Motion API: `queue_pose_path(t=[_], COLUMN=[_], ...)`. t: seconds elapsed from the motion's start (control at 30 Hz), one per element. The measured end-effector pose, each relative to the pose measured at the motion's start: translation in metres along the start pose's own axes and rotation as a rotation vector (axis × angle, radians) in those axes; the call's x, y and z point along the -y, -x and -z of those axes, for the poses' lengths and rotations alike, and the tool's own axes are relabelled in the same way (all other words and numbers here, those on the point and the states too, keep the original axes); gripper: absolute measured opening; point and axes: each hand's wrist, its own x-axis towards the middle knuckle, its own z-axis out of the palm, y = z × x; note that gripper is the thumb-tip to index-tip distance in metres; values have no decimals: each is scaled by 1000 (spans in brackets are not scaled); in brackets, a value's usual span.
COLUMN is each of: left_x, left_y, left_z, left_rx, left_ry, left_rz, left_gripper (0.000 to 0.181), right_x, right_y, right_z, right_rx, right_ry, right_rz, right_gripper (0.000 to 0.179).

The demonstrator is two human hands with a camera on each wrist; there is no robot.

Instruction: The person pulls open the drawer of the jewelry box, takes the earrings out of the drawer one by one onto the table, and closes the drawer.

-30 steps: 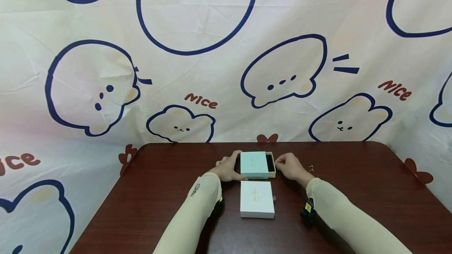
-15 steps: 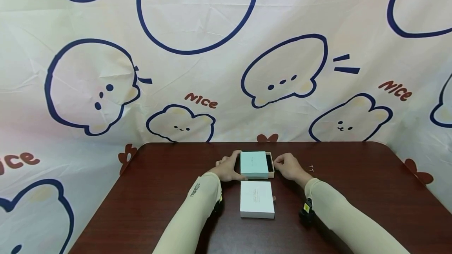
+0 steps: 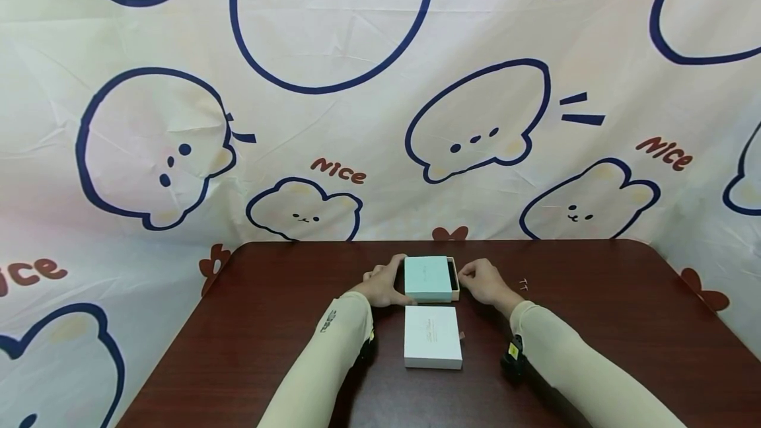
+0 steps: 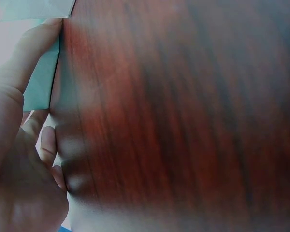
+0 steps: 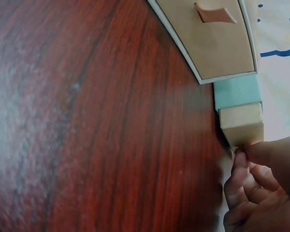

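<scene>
A mint-green drawer box lies near the back of the table, its beige inner drawer jutting a little from the right end. A dark strip of the drawer's inside shows in the head view. My left hand grips the box's outer sleeve from the left, thumb along the near side and fingers at the far side. At the right end, my right hand pinches the front of the drawer between thumb and forefinger. What lies right between those fingertips is hidden.
Just in front of the mint box lies a white drawer box; its beige end has a ribbon pull tab. Small, thin pale pieces lie right of my right hand. A printed cloth hangs behind the table.
The drawer has slid slightly left into the mint sleeve, and my right hand has moved left with it. My left hand and the white box have stayed where they were.
</scene>
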Motion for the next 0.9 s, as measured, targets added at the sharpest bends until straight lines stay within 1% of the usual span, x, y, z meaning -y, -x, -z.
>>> queue_pose_path(t=[0.1, 0.63, 0.9], left_x=[0, 0, 1], left_y=[0, -1, -1], left_z=[0, -1, 0], left_rx=[-1, -2, -1], left_ry=[0, -7, -13], left_rz=[-4, 0, -10], left_gripper=[107, 108, 107], right_x=[0, 6, 6], right_y=[0, 2, -1], right_z=[-1, -4, -5], right_rx=[0, -18, -5], right_ry=[3, 15, 4], right_rz=[7, -15, 4], right_gripper=[25, 23, 31])
